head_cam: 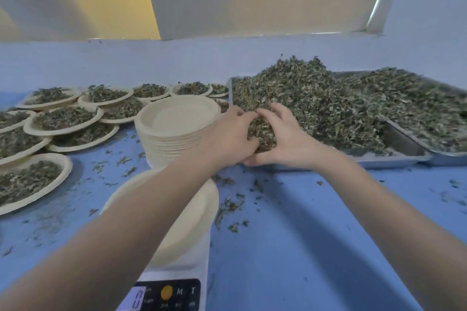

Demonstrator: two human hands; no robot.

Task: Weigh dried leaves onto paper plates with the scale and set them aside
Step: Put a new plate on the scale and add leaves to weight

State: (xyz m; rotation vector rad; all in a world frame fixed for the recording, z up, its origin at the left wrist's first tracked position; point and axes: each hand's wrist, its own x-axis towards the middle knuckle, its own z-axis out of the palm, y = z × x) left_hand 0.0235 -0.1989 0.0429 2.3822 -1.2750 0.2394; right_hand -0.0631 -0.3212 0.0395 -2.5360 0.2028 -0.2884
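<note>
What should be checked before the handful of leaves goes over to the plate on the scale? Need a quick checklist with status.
1. Leaves gathered: ok. Left hand and right hand cup a clump of dried leaves at the near edge of the metal tray.
2. Plate on scale: ok. An empty paper plate sits on the scale, partly hidden by the left forearm.
3. Scale zeroed: cannot tell. The display seems to show 0, but it is cut off.
4. Path to the plate: ok. Only loose scraps lie on the blue table between.
5. Spare plates: ok. The plate stack stands behind the scale.
6. Set-aside room: cannot tell. Filled plates crowd the left.
</note>
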